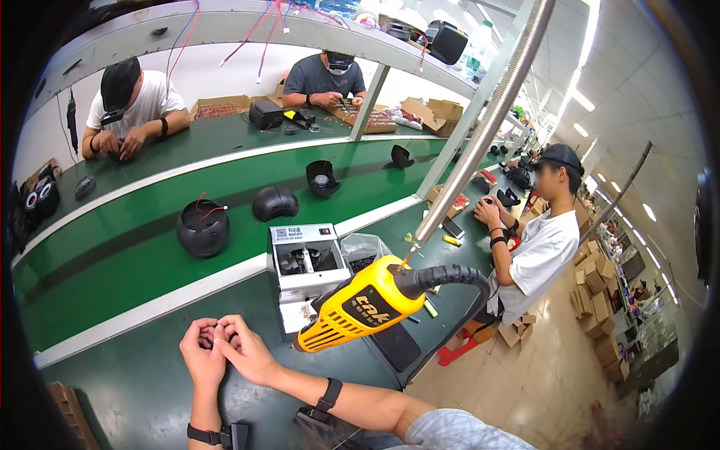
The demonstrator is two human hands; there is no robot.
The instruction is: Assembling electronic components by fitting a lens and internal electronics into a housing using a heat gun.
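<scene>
Over the dark green workbench point(150, 397) my two hands meet, fingertips touching. My left hand point(201, 358) is curled closed, its fingers bent inward. My right hand point(246, 352) closes against it from the right, thumb and fingers pinched together. Something dark shows in the gap between the fingers, too small and covered to name. To the right of my hands hangs a yellow electric screwdriver point(360, 304) with a black cable, touched by neither hand. Behind it stands a white screw feeder box point(304, 234) with dark small parts in its open top.
A clear plastic bag point(364, 247) of screws sits beside the feeder. Black round shells point(203, 229) lie along the green conveyor point(135, 259). A dark flat phone-like slab point(395, 343) rests under the screwdriver. A coiled metal spring hose point(487, 124) slants overhead. Co-workers sit across and stand at right.
</scene>
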